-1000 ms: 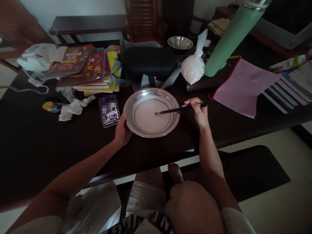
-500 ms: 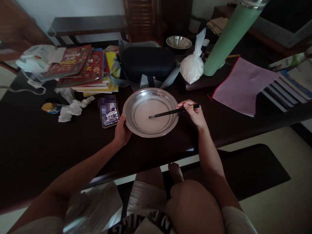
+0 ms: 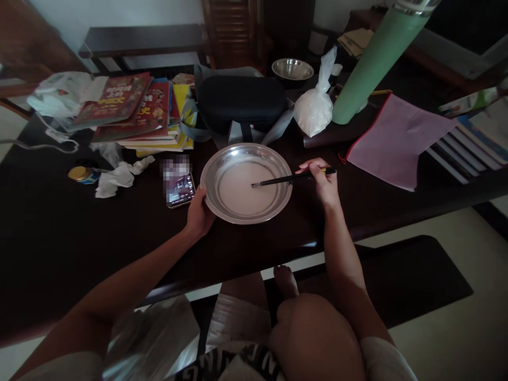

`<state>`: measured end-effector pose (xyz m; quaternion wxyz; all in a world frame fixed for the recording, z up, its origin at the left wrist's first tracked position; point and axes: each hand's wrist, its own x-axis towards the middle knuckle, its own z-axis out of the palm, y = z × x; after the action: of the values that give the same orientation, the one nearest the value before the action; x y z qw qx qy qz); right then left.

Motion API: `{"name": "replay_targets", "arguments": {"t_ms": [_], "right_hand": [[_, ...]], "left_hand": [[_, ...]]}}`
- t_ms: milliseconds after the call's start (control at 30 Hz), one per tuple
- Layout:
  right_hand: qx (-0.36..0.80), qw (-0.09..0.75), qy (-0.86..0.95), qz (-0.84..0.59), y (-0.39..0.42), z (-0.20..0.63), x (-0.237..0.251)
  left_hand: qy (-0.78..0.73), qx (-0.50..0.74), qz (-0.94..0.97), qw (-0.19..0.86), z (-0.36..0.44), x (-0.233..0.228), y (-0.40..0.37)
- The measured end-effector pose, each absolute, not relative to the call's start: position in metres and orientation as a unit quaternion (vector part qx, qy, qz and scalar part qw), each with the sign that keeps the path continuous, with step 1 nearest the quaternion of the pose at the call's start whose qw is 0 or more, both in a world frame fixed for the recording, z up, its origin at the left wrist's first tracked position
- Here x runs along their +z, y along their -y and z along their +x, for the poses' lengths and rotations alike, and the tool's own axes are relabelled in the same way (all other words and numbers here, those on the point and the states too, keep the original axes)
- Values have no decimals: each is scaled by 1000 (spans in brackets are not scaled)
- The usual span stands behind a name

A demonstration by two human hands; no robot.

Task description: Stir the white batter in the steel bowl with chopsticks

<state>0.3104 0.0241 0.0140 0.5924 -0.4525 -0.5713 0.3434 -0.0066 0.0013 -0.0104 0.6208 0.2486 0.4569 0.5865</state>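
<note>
A wide metal bowl point(image 3: 216, 203) holds a pale, milky liquid point(image 3: 242, 190). My left hand point(image 3: 198, 216) grips the bowl's left rim, with the thumb on the edge and the fingers underneath. Pinched in my right hand point(image 3: 323, 182), to the right of the bowl, are dark chopsticks point(image 3: 283, 180). They cross above the right rim, and their wet-looking tips are over or at the liquid near the bowl's middle. A phone point(image 3: 179, 182) with a lit screen lies just left of the bowl.
Behind the bowl sit a black case point(image 3: 242, 100), a tied bag of white powder point(image 3: 313, 112) and a tall green bottle point(image 3: 369, 69). Stacked books point(image 3: 123, 103) and crumpled tissue point(image 3: 115, 180) are on the left. A pink mesh pouch point(image 3: 397, 140) lies to the right.
My right hand has shifted to the right, drawing the chopstick tips rightward across the bowl. My left hand and the bowl stay nearly in place. The picture on the phone has changed.
</note>
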Motion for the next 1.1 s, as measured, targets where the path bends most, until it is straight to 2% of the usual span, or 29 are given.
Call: {"name": "replay_targets", "arguments": {"t_ms": [167,333,500,700,867,1000,1100], "right_hand": [[375,539,604,-452,-23,310,14],[340,584,573,-463,-24,311,13],[376,537,609,-447,-23,310,15],[347,593,567,-454,-24,311,13],[374,549,606,-438,-24,311,12],[346,593,572,-448,-25,310,13],[363,574,582,-447,-24,309,14]], "left_hand": [[-456,590,250,617,-5,-8,-1],[-452,590,250,621,-4,-8,-1],[-452,588,249,623,-6,-8,-1],[-449,589,248,624,-5,-8,-1],[-445,594,244,624,-5,-8,-1],[-433,599,235,631,-5,-7,-1],[-435,600,228,631,-4,-6,-2]]}}
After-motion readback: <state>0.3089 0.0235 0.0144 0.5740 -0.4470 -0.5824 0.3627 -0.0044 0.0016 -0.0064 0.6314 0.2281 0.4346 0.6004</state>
